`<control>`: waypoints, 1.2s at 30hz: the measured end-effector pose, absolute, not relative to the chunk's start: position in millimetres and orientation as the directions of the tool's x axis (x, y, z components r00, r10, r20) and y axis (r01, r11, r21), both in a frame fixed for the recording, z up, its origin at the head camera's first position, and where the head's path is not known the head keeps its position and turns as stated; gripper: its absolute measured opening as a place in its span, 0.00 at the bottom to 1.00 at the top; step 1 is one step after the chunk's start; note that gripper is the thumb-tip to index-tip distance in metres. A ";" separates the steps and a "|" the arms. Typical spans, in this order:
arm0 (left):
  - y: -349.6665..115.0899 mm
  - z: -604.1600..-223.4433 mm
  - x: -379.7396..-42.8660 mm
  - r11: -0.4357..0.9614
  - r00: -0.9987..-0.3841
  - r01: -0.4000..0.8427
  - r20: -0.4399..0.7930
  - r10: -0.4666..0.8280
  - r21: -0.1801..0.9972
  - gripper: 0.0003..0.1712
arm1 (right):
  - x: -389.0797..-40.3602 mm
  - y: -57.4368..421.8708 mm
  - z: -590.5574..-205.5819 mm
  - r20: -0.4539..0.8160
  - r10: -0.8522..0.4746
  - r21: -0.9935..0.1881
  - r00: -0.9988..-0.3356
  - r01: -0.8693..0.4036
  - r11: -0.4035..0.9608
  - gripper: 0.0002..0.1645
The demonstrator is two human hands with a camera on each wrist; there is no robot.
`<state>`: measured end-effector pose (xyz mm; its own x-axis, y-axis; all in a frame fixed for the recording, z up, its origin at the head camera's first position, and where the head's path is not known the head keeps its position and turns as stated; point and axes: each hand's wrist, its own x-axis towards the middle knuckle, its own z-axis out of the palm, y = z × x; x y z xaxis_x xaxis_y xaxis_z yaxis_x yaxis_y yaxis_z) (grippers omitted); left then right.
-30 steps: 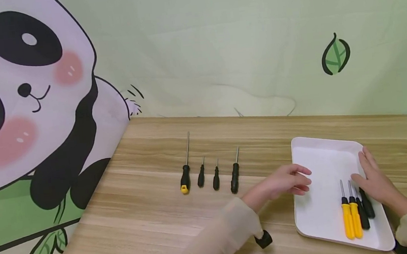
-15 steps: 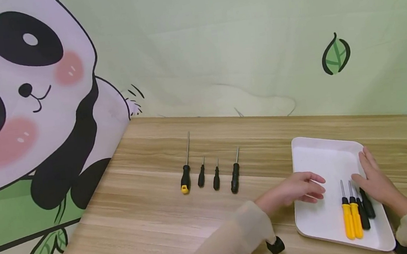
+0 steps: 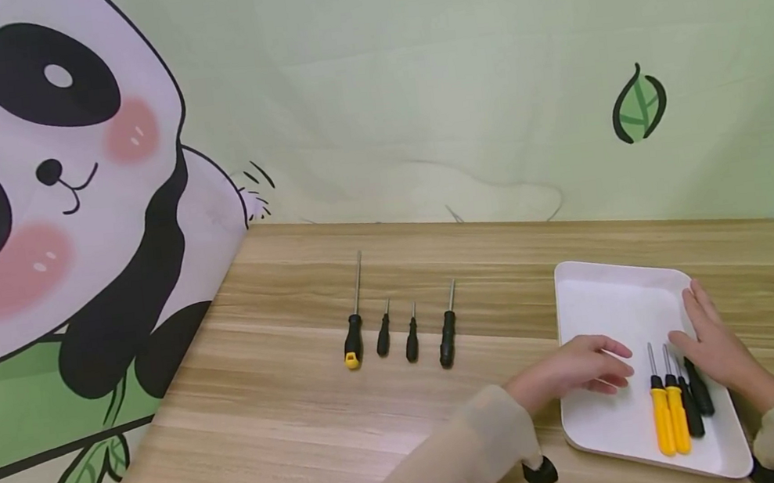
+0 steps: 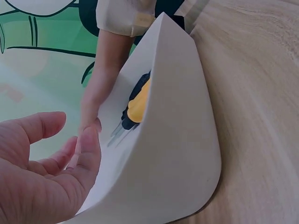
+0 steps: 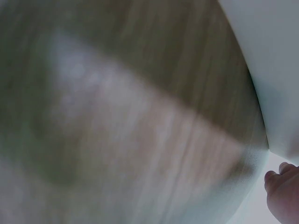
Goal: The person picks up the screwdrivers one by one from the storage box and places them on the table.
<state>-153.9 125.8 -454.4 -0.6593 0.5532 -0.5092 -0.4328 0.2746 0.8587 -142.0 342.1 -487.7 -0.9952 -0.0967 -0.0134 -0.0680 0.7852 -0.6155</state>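
My left hand [image 3: 594, 365] hovers over the left side of a white tray [image 3: 599, 306], its fingers loosely bent with nothing between them. In the left wrist view, the thumb and fingers of the left hand [image 4: 51, 168] stand apart beside the tray wall [image 4: 180, 140]. My right hand [image 3: 720, 348] rests on the right rim, fingers straight along the edge and thumb reaching inside. Two yellow-handled screwdrivers [image 3: 670, 416] lie in the tray beside two black-handled screwdrivers [image 3: 691, 406], close by the right hand. Part of the right hand [image 5: 284, 191] shows at the right wrist view's lower corner.
On the wooden table [image 3: 294, 440] to the left lies a row of screwdrivers: a long black-and-yellow screwdriver [image 3: 352, 339], two small black screwdrivers [image 3: 383, 336] and a larger black screwdriver [image 3: 447, 337]. A green wall with a panda picture [image 3: 70, 188] stands behind.
My left hand has moved right and slightly nearer to me, from the tray's left rim to over its floor. The right hand, tray and screwdrivers have stayed in place.
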 end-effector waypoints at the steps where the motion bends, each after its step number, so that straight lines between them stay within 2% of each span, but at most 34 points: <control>1: 127.5 -454.9 -153.4 0.279 -0.660 -0.438 -0.516 0.546 0.855 0.11 | -142.3 342.2 -487.7 -0.015 -0.095 -0.614 -0.995 -0.066 0.786 0.41; 10: 137.3 -460.2 -150.6 0.298 -0.649 -0.481 -0.563 0.512 0.825 0.09 | -142.1 341.6 -485.8 -0.024 -0.094 -0.614 -0.995 -0.059 0.787 0.41; 27: 155.9 -458.0 -144.2 0.436 -0.665 -0.425 -0.600 0.445 0.793 0.04 | -141.2 341.3 -486.1 -0.019 -0.092 -0.606 -0.996 -0.061 0.793 0.41; 36: 162.8 -461.1 -139.7 0.489 -0.686 -0.424 -0.623 0.376 0.762 0.06 | -141.0 342.6 -488.3 -0.009 -0.103 -0.612 -0.995 -0.076 0.787 0.41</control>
